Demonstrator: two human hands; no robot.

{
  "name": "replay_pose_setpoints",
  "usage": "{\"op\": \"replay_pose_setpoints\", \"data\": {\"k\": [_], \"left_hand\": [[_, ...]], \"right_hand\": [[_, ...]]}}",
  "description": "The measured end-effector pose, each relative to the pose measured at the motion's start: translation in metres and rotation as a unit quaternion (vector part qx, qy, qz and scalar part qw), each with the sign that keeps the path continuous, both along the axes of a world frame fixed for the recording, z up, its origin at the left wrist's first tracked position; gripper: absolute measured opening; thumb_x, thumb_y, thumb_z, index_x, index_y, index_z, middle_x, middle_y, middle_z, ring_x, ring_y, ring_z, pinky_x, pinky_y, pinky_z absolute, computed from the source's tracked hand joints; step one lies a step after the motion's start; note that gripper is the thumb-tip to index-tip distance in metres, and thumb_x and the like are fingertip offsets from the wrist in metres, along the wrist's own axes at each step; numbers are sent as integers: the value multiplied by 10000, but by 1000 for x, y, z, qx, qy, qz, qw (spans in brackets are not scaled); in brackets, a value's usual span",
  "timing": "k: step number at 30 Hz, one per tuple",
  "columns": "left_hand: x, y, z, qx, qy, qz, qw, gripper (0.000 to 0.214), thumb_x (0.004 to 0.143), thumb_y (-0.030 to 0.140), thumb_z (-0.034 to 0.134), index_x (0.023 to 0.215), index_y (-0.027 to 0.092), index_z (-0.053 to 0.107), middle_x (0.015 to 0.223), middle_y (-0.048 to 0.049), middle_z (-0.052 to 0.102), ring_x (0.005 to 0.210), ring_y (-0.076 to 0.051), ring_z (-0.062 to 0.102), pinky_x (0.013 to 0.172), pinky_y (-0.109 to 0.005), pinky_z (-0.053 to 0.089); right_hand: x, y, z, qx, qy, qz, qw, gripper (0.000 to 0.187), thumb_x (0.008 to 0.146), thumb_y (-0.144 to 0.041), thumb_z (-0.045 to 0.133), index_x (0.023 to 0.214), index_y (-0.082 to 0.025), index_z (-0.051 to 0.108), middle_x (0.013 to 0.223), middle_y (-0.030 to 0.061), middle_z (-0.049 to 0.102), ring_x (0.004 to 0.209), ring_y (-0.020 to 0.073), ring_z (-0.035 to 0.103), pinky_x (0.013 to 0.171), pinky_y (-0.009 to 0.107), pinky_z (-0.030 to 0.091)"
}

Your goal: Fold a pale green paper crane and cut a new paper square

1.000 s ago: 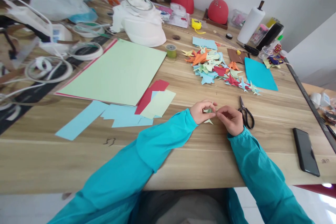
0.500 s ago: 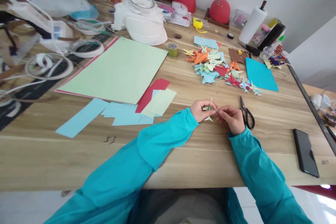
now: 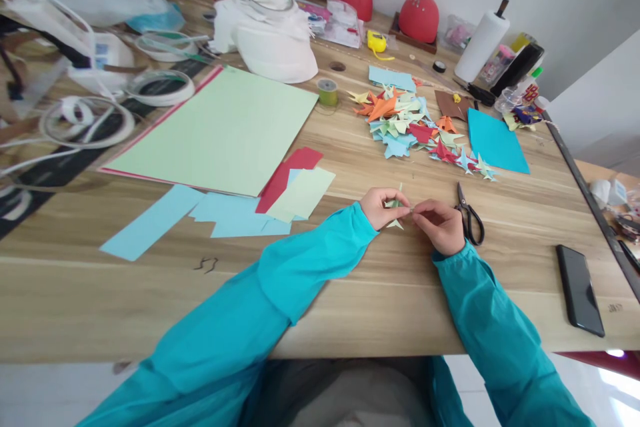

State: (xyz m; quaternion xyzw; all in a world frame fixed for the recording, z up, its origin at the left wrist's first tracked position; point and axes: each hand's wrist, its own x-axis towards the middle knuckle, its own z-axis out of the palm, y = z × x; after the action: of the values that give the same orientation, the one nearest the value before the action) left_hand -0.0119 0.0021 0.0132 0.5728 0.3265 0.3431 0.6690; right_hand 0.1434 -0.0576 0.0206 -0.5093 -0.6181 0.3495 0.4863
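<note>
A small pale green folded paper figure [image 3: 395, 223] is pinched between the fingertips of my left hand [image 3: 381, 209]. My right hand [image 3: 441, 225] meets it from the right, thumb and forefinger pressed together on a tip of the same paper. The fingers cover much of the figure. Black-handled scissors [image 3: 471, 219] lie just beyond my right hand, blades pointing away. Farther back is a heap of folded paper figures [image 3: 400, 121] in orange, green, blue and red.
Cut strips of blue paper [image 3: 153, 221], red and green pieces lie left of my hands, below a large green sheet [image 3: 220, 130]. A phone [image 3: 580, 288] lies at right. A spool [image 3: 327, 92], a turquoise sheet [image 3: 499, 140] and a yellow tape measure [image 3: 377, 43] are farther back.
Both hands stay close together on the paper figure, with only slight finger movement. The whole view has shifted a little; nothing else on the table has moved.
</note>
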Motion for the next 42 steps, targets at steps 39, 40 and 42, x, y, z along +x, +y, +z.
{"op": "replay_pose_setpoints", "data": {"k": [39, 40, 42], "left_hand": [[1, -2, -1, -19, -41, 8, 999, 291, 581, 320, 733, 694, 112, 565, 507, 20, 579, 453, -97, 559, 488, -217, 473], [1, -2, -2, -18, -41, 7, 999, 289, 583, 321, 731, 696, 112, 566, 508, 18, 579, 455, -99, 560, 490, -219, 473], [1, -1, -2, -14, -40, 6, 999, 285, 587, 320, 729, 699, 111, 571, 516, 14, 583, 462, -101, 563, 493, -221, 472]], "right_hand": [[-1, 3, -2, -50, 63, 0, 997, 128, 689, -282, 694, 773, -192, 661, 688, 14, 659, 520, 112, 582, 503, 252, 487], [-1, 3, -2, -53, 64, -3, 997, 128, 688, -289, 695, 766, -194, 660, 679, 11, 656, 516, 112, 579, 496, 251, 484], [-2, 2, -1, -58, 61, -9, 996, 132, 687, -306, 694, 749, -196, 656, 652, 8, 649, 507, 114, 573, 480, 250, 478]]}}
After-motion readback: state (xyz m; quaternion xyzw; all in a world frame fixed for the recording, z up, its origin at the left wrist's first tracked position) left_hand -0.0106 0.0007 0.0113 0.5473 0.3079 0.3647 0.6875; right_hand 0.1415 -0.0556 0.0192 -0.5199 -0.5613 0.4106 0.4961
